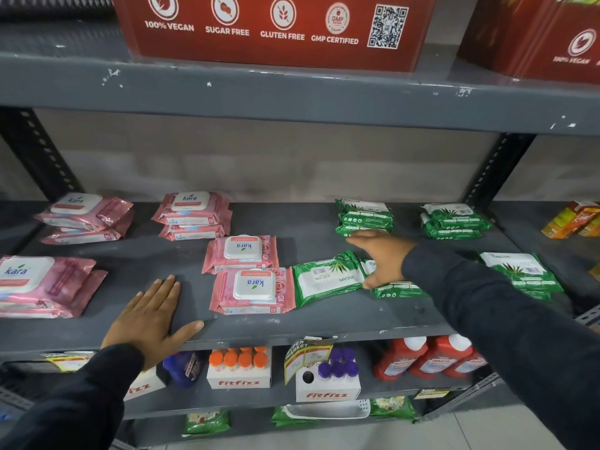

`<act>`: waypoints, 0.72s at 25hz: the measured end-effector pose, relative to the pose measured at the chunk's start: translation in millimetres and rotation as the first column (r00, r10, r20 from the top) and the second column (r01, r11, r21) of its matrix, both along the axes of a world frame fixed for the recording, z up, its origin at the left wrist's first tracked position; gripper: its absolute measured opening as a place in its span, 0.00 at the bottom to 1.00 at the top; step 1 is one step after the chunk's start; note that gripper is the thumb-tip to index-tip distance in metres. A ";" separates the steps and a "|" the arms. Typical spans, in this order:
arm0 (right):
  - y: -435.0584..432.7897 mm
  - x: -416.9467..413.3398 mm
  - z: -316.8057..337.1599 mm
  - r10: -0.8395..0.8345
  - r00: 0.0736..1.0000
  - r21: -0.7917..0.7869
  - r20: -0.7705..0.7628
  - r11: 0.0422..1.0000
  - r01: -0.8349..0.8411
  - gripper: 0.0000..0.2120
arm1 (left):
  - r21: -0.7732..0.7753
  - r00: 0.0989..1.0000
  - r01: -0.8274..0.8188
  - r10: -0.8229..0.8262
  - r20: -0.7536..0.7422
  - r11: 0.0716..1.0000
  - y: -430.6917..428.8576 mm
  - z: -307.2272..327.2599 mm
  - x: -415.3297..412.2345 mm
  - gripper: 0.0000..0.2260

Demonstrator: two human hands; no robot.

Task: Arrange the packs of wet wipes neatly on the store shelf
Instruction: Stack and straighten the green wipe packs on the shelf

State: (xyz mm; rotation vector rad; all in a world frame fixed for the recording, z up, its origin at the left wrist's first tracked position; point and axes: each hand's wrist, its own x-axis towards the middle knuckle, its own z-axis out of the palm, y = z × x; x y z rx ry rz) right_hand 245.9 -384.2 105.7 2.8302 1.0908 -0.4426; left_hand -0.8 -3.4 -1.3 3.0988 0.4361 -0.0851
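The loose green Origami pack (328,278) is lying askew on the shelf (324,319), near the front and right of centre. The right hand (384,258) is reaching over it, fingers spread and thumb touching its edge — gripping nothing. It probably needs squaring onto the green stack (363,217) behind. The left hand (147,319) is resting flat, spread, on the shelf. The pink packs (251,290) are reading "kara" — "25".

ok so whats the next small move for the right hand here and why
Probably close the right hand on the skewed green pack under it and turn it square. That pack lies tilted, overlapping a second green pack, while the green stacks behind sit straight. The left hand lies flat on the shelf.
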 end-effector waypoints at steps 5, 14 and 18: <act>55.8 -15.2 -18.0 0.178 0.984 -0.131 -0.022 0.975 -0.179 0.50 | -0.015 1.000 -0.007 0.007 0.006 1.000 -2.0 0.9 -0.3 0.51; 52.1 -10.6 0.0 0.058 0.997 0.099 -0.052 0.994 -0.052 0.41 | -0.022 1.000 -0.005 0.006 0.021 1.000 0.4 -1.0 0.0 0.51; 15.4 5.3 40.8 -0.058 0.998 0.332 -0.004 0.942 0.056 0.43 | 0.009 1.000 0.001 -0.001 0.010 1.000 2.4 -3.4 0.5 0.49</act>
